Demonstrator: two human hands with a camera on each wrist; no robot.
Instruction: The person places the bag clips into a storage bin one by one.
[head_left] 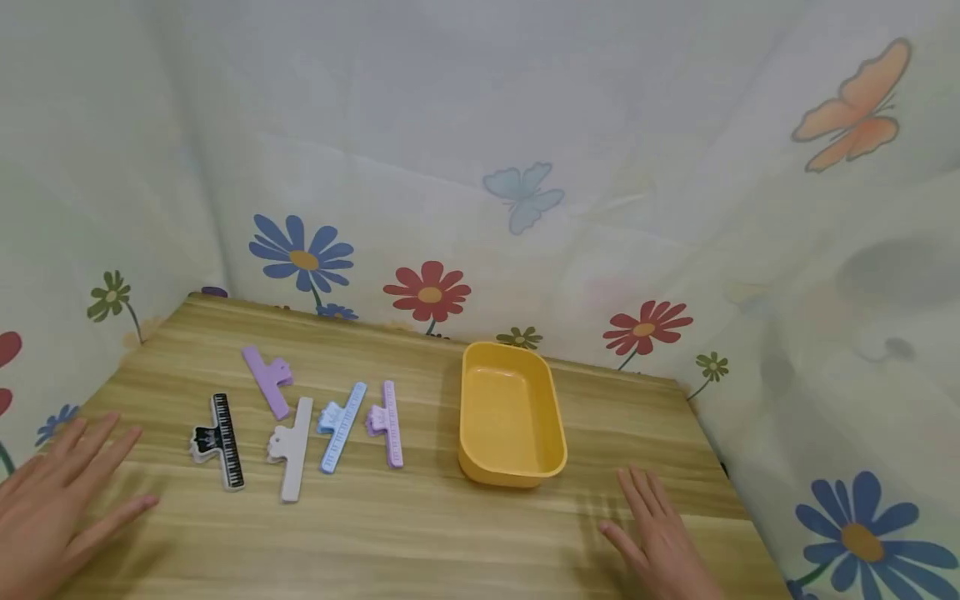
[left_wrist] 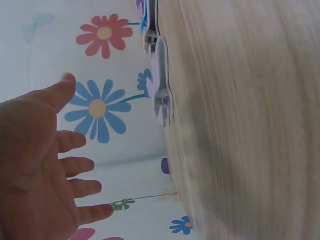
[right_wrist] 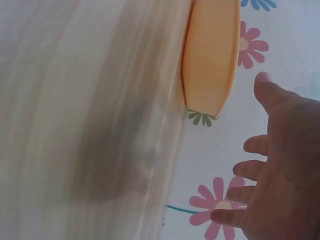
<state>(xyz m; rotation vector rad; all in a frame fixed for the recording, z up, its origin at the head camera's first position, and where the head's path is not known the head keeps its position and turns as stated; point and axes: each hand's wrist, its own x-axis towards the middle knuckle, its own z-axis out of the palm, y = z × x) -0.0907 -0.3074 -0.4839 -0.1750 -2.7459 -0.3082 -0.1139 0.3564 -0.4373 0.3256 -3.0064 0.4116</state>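
My left hand (head_left: 63, 508) hovers with spread fingers over the table's left front, holding nothing. Nearest to it lies a black clip with a piano-key pattern (head_left: 228, 442). Beside that are a white clip (head_left: 297, 450), a plain purple clip (head_left: 265, 383), a light blue clip (head_left: 343, 429) and a lilac clip (head_left: 393, 425). My right hand (head_left: 660, 537), also with nothing in it, is held above the right front, fingers extended. A yellow plastic bin (head_left: 513, 479) stands to the left of and beyond that hand, with nothing inside.
The wood-grain table (head_left: 420, 542) ends at the back against a white cloth (head_left: 375, 125) printed with flowers and butterflies. The same cloth hangs along both sides. A small dark purple item (head_left: 214, 292) shows at the far left corner.
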